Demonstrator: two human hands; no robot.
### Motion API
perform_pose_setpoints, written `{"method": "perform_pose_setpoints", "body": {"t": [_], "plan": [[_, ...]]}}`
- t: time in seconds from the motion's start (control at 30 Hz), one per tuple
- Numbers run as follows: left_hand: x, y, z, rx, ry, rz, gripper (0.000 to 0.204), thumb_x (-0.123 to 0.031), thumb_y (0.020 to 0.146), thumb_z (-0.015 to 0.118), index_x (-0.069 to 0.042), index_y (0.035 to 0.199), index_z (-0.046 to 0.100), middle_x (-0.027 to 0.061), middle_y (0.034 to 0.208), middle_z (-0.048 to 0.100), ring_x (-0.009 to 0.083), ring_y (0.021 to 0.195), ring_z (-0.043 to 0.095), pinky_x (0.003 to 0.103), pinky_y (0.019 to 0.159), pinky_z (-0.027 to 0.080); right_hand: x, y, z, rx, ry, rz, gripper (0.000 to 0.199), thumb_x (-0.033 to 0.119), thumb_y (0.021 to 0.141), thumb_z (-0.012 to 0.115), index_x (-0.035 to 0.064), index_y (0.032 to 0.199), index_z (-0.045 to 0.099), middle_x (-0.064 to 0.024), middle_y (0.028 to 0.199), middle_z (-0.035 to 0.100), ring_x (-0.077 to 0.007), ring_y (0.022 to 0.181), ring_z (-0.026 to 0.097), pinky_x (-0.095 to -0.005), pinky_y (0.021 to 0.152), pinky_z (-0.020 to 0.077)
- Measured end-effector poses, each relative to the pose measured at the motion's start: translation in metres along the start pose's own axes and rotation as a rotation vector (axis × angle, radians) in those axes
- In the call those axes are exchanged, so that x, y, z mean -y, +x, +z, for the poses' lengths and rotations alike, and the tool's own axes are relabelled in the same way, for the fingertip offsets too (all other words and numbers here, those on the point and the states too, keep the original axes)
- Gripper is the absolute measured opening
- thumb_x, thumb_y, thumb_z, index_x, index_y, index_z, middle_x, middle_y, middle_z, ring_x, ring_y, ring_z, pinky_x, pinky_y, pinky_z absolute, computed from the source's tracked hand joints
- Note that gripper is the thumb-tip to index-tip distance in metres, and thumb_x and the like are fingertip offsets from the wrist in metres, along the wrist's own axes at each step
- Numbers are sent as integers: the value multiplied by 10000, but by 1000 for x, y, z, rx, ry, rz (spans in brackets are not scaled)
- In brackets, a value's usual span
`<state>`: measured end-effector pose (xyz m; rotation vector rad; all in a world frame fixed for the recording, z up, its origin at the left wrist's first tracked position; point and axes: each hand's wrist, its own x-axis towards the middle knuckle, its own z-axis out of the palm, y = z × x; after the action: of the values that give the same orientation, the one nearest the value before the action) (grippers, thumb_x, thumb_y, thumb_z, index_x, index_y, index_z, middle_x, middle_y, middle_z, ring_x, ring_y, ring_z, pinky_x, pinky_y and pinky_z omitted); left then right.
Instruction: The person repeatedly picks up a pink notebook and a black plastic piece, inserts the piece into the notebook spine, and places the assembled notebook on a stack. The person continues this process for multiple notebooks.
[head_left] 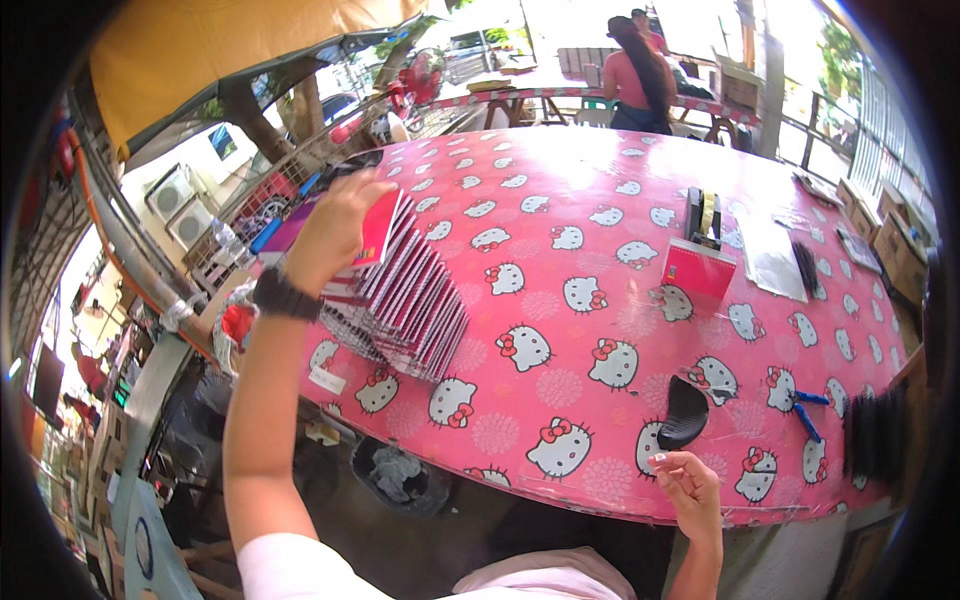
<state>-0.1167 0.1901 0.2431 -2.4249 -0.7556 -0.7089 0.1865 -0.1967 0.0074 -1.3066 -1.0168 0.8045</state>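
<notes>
- Head view, looking down: the left hand (335, 225) is raised over the far-left part of the bench (560, 180), its fingers closed round the top edge of a red-covered notebook (378, 228) at the upper end of a slanted stack of notebooks (405, 305).
- That red notebook sits at the top of the fanned pile, touching the next cover below it; the pile leans toward the person and rests on the pink patterned cloth near the bench's left edge.
- The right hand (688, 485) hovers at the near edge, fingers loosely curled and holding nothing; a black curved piece (683, 412) lies just beyond its fingertips, apart from them.
- Step in hand, as I judge it: picking or lifting one notebook off the pile. A clean lift would call for separating that single cover from its neighbour so the leaning stack does not slide.
- Count: one fanned stack, too many thin notebooks to number exactly; one separate red notebook (698, 268) lying flat mid-bench; one dark upright holder (703, 215) just behind it.
- Also one black curved piece; two blue clip-like bits (806, 408) near the right; one clear sleeve with a dark comb-like strip (806, 265) beside it.
- Another person (640, 85) stands at a far table, well apart.
</notes>
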Motion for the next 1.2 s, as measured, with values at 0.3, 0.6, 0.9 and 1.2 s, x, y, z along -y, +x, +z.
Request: {"method": "perform_pose_setpoints", "body": {"t": [0.3, 0.6, 0.9, 1.2], "plan": [[-47, -5, -30, 328, -282, -452, 408, -223, 740, 658, -16, 1092, 645, 204, 945, 683, 313, 882, 668, 382, 809, 512, 2, -3, -9, -44, 82, 83, 156, 73, 888, 650, -4, 1022, 633, -71, 965, 680, -99, 858, 619, -251, 769, 489], [-16, -27, -14, 300, -338, -365, 440, -210, 931, 532, 13, 1310, 517, 224, 1346, 509, 317, 1279, 473, 360, 1075, 339, -11, 4, -20, -124, 58, 52, 87, 24, 890, 618, -15, 966, 631, -77, 944, 674, -115, 849, 623, -256, 767, 490], [-93, 17, -3, 109, 81, -105, 341, -110, 859, 598, 14, 1175, 622, 223, 1225, 590, 336, 1151, 551, 401, 990, 424, -27, 0, -41, -348, 66, 29, 69, -29, 883, 590, -33, 941, 626, -50, 858, 630, -85, 802, 595, -210, 719, 449], [-318, 129, 189, 26, -650, 294, 204, -159, 815, 678, -67, 996, 696, 73, 1014, 681, 268, 949, 605, 371, 852, 486, -32, 5, -41, -343, 22, 3, 108, 32, 859, 666, -11, 959, 661, -74, 869, 685, -88, 783, 649, -222, 653, 512]]}}
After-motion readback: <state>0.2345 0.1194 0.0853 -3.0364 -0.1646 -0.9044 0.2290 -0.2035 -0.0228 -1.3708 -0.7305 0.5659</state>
